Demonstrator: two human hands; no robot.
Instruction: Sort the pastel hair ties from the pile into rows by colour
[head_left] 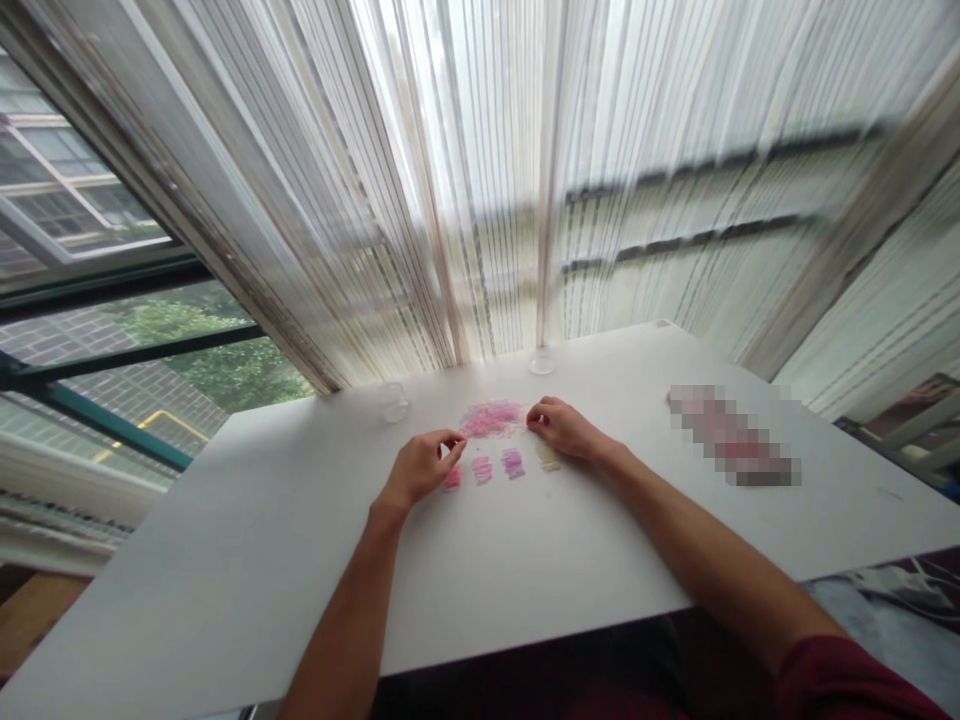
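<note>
A loose heap of thin pink, purple and pale strips (491, 419) lies on the white table (480, 570). Nearer to me are small sorted groups: red (453, 478), pink (481, 469), purple (512, 463) and pale yellow (548, 458). My left hand (427, 464) is at the heap's left edge, above the red group, thumb and fingers curled close together. At the heap's right edge is my right hand (564, 425), its fingertips pinched beside the strips. Whatever either hand holds is too small to make out.
A clear round container (394, 402) stands at the back left, and a clear round dish (542, 364) at the back centre. A pixelated long object (731, 435) lies on the right. Striped curtains (495, 180) hang behind the table.
</note>
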